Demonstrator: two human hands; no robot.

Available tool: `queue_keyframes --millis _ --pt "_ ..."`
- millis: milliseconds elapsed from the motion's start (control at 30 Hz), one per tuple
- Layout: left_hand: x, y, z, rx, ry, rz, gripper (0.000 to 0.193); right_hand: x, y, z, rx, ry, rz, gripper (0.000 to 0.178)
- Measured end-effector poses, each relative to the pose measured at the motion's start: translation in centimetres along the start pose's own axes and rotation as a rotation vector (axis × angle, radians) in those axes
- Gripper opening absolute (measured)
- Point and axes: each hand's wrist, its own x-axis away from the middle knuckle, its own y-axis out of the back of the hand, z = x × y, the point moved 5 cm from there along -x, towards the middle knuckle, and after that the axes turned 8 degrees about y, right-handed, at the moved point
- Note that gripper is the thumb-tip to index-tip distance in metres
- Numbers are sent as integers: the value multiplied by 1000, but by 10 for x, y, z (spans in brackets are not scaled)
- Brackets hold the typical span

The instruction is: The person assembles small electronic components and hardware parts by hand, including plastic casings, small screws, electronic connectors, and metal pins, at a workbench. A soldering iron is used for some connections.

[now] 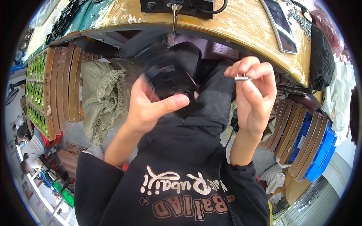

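My left hand (152, 107) is closed around a dark black part (166, 75), its thumb pressed on the near end. Motion smears the part, so its exact kind cannot be made out. Off to the right, my right hand (257, 88) is raised and pinches a small silvery metal piece (242, 78) between thumb and fingers; it looks like a short cylinder with thin pins standing up from it. Beyond the black part, a slim metal tool tip (175, 24) points down from a black machine (158, 6) at the bench's edge. The two hands are apart.
A worn wooden bench (241, 22) curves across the far side, bearing a tablet-like device (279, 28) and a heap of small metal parts (299, 19). Stacked crates with cardboard (56, 88) and a greenish woven sack (103, 98) stand at left. Blue crates (320, 154) stand at right.
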Motion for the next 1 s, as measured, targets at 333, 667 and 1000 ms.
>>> queue_keyframes --millis 333,667,1000 --pt "-1 -25 8 472 -360 -69 24 27 -16 -25 -231 -134 -190 17" --pt "-1 -31 9 293 -523 -12 32 34 -15 -26 -191 -111 -233 21" --pt "5 -31 7 110 -587 58 33 35 -17 -26 -193 -69 -257 20"
